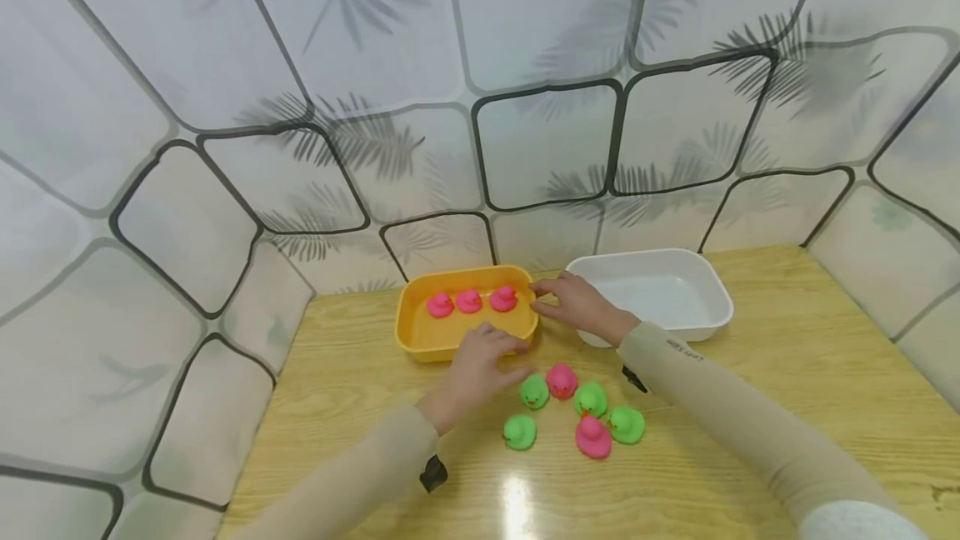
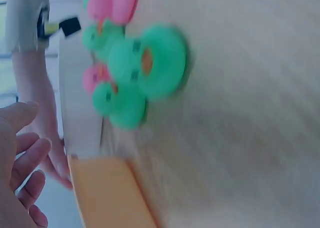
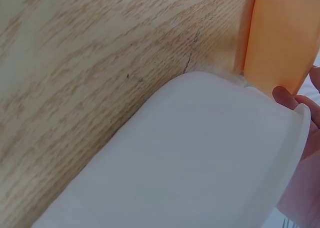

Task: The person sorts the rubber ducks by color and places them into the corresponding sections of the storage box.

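Backdrop, head view: pale panelling (image 1: 555,148) with dark stone outlines and grey fronds, behind a wood-grain counter (image 1: 345,407). On it: one orange tray (image 1: 427,351), long axis running left to right, holding three pink ducks (image 1: 469,301) in a row; one white tray (image 1: 660,298), just right of it; between the trays and the person, a loose group of four green ducks (image 1: 590,399) and two more pink ducks (image 1: 562,381). Left grip (image 1: 480,369): at the orange tray's near right corner, fingers spread, no duck held. Right grip (image 1: 581,304): at that tray's right end, thumb and forefinger apart, no duck seen between them. Governing relation: the closest green duck (image 1: 534,391) sits just beside the left thumb, on the person's side; the left grip is the nearer of the two. Left wrist view: left fingers loosely bent, thumb well apart, holding nothing; green ducks beyond, partly overlapping; orange tray at the lower edge. Right wrist view: white tray large in front, orange tray at upper right, right fingertips near both; whether they touch either rim, cannot tell.
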{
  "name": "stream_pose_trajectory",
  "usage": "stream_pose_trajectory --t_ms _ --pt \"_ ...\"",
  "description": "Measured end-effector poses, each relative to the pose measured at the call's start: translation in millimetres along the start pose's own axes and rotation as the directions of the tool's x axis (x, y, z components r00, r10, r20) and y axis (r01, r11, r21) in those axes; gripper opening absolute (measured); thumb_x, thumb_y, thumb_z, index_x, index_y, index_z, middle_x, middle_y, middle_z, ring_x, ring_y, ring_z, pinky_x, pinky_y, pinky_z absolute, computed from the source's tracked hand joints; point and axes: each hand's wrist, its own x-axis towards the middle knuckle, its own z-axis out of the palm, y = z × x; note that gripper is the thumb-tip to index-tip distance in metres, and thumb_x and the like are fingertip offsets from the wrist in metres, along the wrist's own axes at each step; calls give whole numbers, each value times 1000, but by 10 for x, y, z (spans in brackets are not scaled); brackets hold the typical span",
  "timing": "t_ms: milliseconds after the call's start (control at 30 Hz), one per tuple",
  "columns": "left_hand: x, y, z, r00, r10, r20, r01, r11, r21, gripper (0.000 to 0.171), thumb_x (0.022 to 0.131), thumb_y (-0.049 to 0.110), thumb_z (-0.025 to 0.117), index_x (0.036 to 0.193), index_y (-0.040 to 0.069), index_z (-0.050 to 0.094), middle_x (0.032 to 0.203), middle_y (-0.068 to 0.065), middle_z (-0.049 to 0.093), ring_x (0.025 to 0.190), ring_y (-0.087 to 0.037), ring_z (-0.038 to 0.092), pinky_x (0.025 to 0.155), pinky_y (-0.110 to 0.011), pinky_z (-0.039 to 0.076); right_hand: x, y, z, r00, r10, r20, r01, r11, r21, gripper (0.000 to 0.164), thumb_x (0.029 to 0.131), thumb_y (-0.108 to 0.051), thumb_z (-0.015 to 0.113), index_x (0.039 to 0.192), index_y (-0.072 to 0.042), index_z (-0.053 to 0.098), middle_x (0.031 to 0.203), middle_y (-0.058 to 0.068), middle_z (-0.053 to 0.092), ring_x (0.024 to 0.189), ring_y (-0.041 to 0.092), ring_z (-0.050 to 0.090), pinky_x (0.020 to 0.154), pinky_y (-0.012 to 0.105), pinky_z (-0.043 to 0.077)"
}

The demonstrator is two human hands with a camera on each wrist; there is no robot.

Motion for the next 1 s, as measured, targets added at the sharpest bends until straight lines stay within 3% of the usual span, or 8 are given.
stream_pose_trajectory --t_ms 167,433,533,733,1000 --pt "-91 221 61 999 1 37 -2 1000 7 31 88 34 85 111 13 80 102 5 77 89 -15 54 78 -29 40 -9 -2 -10 1000 8 -2 -8 1000 0 42 100 -29 71 134 -4 69 124 10 74 104 31 61 92 48 51" --pt "-210 443 229 996 83 -41 -83 996 11 28 85 35 88 103 16 80 94 6 78 86 -13 57 75 -20 36 -22 -11 -15 999 31 15 -31 999 23 44 101 -31 69 136 -4 67 127 11 73 106 31 60 94 49 50" --pt "-243 507 285 997 68 -40 -67 997 31 27 85 36 88 102 18 79 91 9 78 83 -11 57 74 -20 34 -19 -16 -20 999 33 19 -33 999 22 44 102 -31 69 136 -4 67 128 11 73 106 31 60 94 48 50" --pt "-268 607 371 1000 -6 28 3 996 95 27 87 42 84 104 22 79 90 15 76 80 -6 52 75 -20 33 -25 -42 -38 1000 21 12 -21 999 30 43 101 -29 69 135 -3 67 127 12 73 104 31 60 93 48 50" --pt "-251 701 473 993 -49 109 34 990 140 38 88 60 76 100 25 79 86 18 73 77 -3 46 70 -20 28 -31 -55 -30 1000 15 10 -16 999 52 41 101 -27 69 135 -3 68 127 13 73 105 32 60 94 49 49"
